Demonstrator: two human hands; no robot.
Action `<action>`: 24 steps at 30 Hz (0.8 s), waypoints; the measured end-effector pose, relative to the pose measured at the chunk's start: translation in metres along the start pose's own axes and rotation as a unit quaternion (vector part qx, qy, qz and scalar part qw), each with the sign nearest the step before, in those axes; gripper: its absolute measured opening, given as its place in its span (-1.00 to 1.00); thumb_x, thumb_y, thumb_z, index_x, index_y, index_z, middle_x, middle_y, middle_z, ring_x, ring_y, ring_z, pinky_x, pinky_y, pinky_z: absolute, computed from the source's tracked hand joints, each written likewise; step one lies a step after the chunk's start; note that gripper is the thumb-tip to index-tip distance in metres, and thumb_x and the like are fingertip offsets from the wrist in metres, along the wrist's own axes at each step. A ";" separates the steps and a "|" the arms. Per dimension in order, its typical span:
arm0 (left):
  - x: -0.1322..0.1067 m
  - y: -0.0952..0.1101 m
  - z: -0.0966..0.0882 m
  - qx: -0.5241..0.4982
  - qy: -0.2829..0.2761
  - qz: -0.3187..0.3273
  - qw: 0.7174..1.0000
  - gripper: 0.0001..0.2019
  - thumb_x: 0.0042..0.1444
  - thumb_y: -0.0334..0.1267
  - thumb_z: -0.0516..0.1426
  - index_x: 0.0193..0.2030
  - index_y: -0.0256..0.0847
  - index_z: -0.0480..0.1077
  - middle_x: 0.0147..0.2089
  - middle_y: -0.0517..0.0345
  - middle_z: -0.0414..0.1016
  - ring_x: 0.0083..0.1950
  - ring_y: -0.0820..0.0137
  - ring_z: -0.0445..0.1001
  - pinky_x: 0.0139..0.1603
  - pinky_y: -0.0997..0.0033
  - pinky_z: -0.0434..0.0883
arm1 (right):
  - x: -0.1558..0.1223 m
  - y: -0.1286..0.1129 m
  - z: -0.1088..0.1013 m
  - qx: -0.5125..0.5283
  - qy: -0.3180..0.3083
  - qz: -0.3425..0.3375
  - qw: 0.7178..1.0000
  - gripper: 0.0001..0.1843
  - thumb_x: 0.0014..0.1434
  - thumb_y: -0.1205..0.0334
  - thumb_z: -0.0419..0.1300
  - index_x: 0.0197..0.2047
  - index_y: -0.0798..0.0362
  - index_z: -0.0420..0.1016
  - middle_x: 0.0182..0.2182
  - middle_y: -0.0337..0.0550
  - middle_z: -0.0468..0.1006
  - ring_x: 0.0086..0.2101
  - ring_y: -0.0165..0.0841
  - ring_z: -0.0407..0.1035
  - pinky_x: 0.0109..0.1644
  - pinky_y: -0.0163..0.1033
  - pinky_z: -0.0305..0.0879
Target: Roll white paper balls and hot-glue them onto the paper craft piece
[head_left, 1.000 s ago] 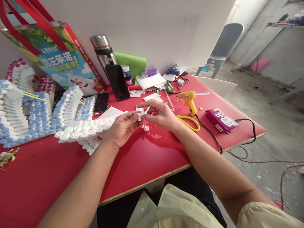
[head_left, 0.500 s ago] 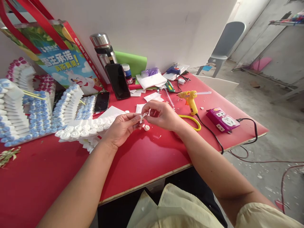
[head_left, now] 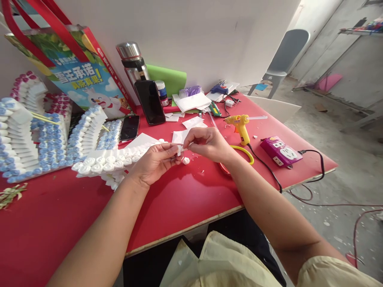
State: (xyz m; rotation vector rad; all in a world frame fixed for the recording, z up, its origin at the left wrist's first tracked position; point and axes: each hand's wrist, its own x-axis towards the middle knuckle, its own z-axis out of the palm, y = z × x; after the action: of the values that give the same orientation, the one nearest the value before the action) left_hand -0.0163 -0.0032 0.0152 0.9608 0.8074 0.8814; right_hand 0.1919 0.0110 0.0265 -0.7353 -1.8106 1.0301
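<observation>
A small strip of thin white material (head_left: 180, 150), paper or tissue, is pinched between the fingertips of my left hand (head_left: 155, 161). My right hand (head_left: 209, 145) pinches at its other end, thumb against forefinger, close to the left fingertips. Just below the fingers, on the red table, rests a small white rolled rosette (head_left: 186, 160). Behind my left wrist stands a white form covered in rows of similar rosettes (head_left: 101, 162), partly hidden by that hand. Cut white paper pieces (head_left: 178, 136) lie beyond both hands.
A yellow glue gun (head_left: 241, 126) stands right of my hands, beside a purple power socket (head_left: 281, 151). Blue-and-white rosette forms (head_left: 50, 139) fill the left side. A phone (head_left: 149, 101) leans by a steel flask (head_left: 128, 52). The table's front edge (head_left: 185, 229) lies close to me.
My right fingertips have drawn slightly right, away from the left ones, and the white strip between them has shifted. The left hand still pinches it. The view has shifted slightly.
</observation>
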 end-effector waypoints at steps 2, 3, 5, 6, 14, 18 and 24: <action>-0.001 0.001 0.000 -0.003 -0.003 -0.002 1.000 -0.88 0.05 -0.26 0.36 -0.33 -0.29 0.61 -0.38 0.08 0.52 -0.32 0.40 0.51 -0.16 0.31 0.49 | -0.001 -0.001 -0.002 -0.020 -0.005 -0.022 1.000 -0.80 0.03 0.45 0.13 -0.36 0.10 0.59 -0.40 -0.19 0.56 -0.37 -0.40 0.37 -0.28 -0.28 0.28; -0.001 0.001 0.001 -0.001 -0.003 -0.003 1.000 -0.87 0.05 -0.26 0.37 -0.33 -0.29 0.61 -0.38 0.08 0.52 -0.32 0.40 0.51 -0.16 0.31 0.50 | -0.001 -0.001 -0.003 -0.028 -0.009 -0.031 0.999 -0.79 0.03 0.45 0.12 -0.36 0.09 0.59 -0.38 -0.18 0.56 -0.35 -0.38 0.39 -0.25 -0.27 0.30; -0.002 0.003 0.002 0.010 0.004 -0.004 1.000 -0.86 0.02 -0.25 0.38 -0.34 -0.29 0.61 -0.39 0.08 0.51 -0.34 0.39 0.50 -0.18 0.30 0.49 | -0.001 -0.002 -0.005 -0.040 -0.018 -0.035 0.998 -0.78 0.02 0.46 0.12 -0.37 0.08 0.59 -0.36 -0.17 0.56 -0.33 -0.36 0.40 -0.23 -0.25 0.32; -0.002 0.003 0.003 0.015 0.012 -0.001 1.000 -0.85 0.01 -0.25 0.39 -0.34 -0.29 0.61 -0.39 0.08 0.51 -0.34 0.40 0.48 -0.19 0.30 0.49 | -0.001 -0.003 -0.006 -0.037 -0.022 -0.024 0.999 -0.79 0.02 0.45 0.12 -0.37 0.09 0.59 -0.37 -0.17 0.55 -0.34 -0.37 0.40 -0.25 -0.26 0.33; 0.000 0.003 0.004 0.047 0.063 0.051 0.996 -0.77 -0.04 -0.22 0.41 -0.26 -0.29 0.63 -0.37 0.11 0.51 -0.35 0.45 0.43 -0.18 0.35 0.44 | 0.001 -0.003 -0.004 0.012 0.033 0.084 0.996 -0.68 0.21 -0.02 0.24 -0.21 0.09 0.56 -0.36 -0.22 0.54 -0.52 -0.49 0.36 -0.43 -0.33 0.27; 0.001 0.001 0.003 0.095 0.052 0.065 0.992 -0.79 0.01 -0.22 0.38 -0.24 -0.28 0.63 -0.38 0.12 0.50 -0.33 0.45 0.41 -0.16 0.39 0.41 | 0.002 0.005 0.001 -0.090 0.008 0.068 0.994 -0.73 0.13 0.06 0.34 -0.24 0.12 0.61 -0.44 -0.23 0.51 -0.50 -0.50 0.27 -0.43 -0.35 0.17; 0.000 -0.001 0.005 0.154 0.062 0.088 0.982 -0.78 0.03 -0.20 0.37 -0.21 -0.26 0.62 -0.39 0.12 0.50 -0.33 0.43 0.42 -0.14 0.36 0.40 | 0.002 0.006 0.002 -0.108 -0.007 0.095 0.990 -0.83 0.16 0.20 0.27 -0.36 0.14 0.57 -0.57 -0.25 0.49 -0.55 -0.48 0.30 -0.44 -0.33 0.15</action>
State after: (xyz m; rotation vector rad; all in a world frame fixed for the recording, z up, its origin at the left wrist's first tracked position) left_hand -0.0122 -0.0049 0.0163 1.2734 0.9963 0.9947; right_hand 0.1900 0.0146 0.0211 -1.0524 -1.9108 0.9701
